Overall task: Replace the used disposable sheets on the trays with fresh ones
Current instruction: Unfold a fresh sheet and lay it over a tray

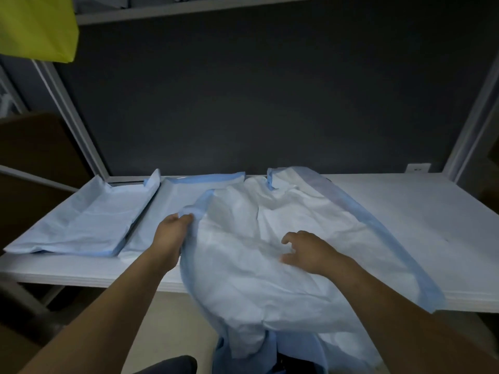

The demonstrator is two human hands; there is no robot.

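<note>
The big crumpled white disposable sheet with a blue border (pixel 256 279) sprawls over the white bench (pixel 405 225), drooping past its front edge. The left hand (pixel 172 233) pinches its blue edge; the right hand (pixel 307 252) rests on it, fingers loose and grasping nothing. 1 pale-blue covered tray (pixel 81 225) sits further left.

A crumpled white sheet (pixel 270 265), blue-bordered, spreads right of the left grip (pixel 172 230), drooping off the surface (pixel 405 225) at its near edge. Left of the grip, a blue-lined tray (pixel 138 222) lies flat.
</note>
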